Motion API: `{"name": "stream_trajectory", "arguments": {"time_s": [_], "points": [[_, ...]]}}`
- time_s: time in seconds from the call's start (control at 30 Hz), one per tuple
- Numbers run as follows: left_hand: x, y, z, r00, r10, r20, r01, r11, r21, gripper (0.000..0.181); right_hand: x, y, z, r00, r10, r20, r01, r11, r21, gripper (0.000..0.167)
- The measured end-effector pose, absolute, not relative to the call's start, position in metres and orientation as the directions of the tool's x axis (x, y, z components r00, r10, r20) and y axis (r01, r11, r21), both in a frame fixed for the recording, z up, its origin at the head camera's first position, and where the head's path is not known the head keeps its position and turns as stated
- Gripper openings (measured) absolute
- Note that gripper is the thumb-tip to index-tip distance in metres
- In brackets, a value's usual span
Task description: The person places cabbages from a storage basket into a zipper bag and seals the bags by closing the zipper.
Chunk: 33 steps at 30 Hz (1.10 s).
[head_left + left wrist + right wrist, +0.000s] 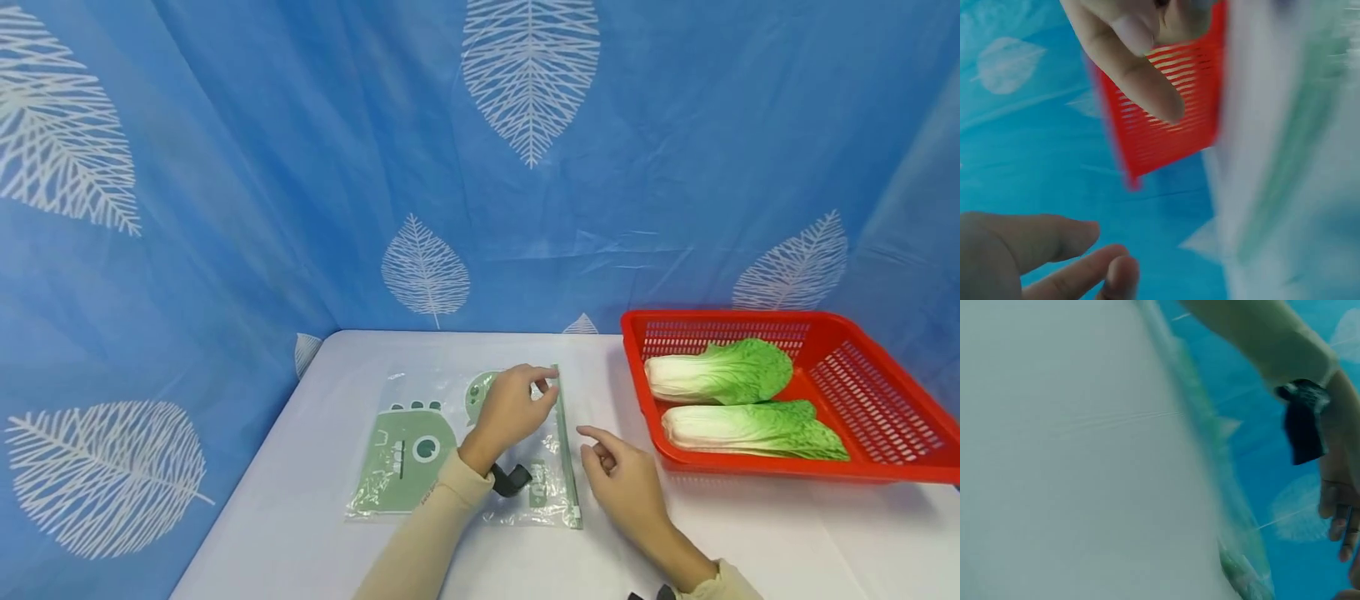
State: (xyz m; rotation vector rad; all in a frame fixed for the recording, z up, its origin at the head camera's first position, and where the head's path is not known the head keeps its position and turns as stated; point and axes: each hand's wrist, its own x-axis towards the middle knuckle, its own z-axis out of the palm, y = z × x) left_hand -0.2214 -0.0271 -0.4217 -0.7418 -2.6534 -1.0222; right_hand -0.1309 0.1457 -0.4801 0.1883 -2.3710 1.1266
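A clear plastic zip bag [420, 492] with a green cartoon print lies flat on the white table, its green zip strip [567, 454] along the right side. Above the bag is my left hand [517, 404], fingers loosely bent and near the strip's far end. Between its thumb and fingers the left wrist view shows nothing held. My right hand [628, 487] hovers just right of the strip, with relaxed fingers and nothing in them. In the right wrist view the left hand [1341, 512] hangs at the right edge, and the bag is blurred.
A red plastic basket [892, 400] stands on the table at the right. Inside it lie two Chinese cabbages, one farther back [720, 372] and one nearer [753, 429]. A blue curtain [525, 242] with white leaf prints hangs behind and to the left.
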Motion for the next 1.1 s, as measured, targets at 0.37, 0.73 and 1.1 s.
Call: {"name": "stream_trajectory", "arguments": {"time_s": [0.37, 0.73, 1.1], "points": [[-0.219, -0.011, -0.471, -0.879, 0.442, 0.178, 0.462, 0.696, 0.549, 0.034, -0.131, 0.148, -0.505, -0.876, 0.092, 0.473, -0.306, 0.65, -0.695, 0.018], [-0.234, -0.024, -0.481, -0.87, 0.467, 0.157, 0.443, 0.602, 0.664, 0.048, -0.134, 0.151, -0.501, -0.887, 0.036, 0.461, -0.315, 0.681, -0.66, 0.016], [-0.24, -0.034, -0.5, -0.806, 0.592, -0.024, 0.104, 0.181, 0.978, 0.051, -0.134, 0.147, -0.508, -0.935, 0.092, 0.343, -0.234, 0.566, -0.791, 0.016]]}}
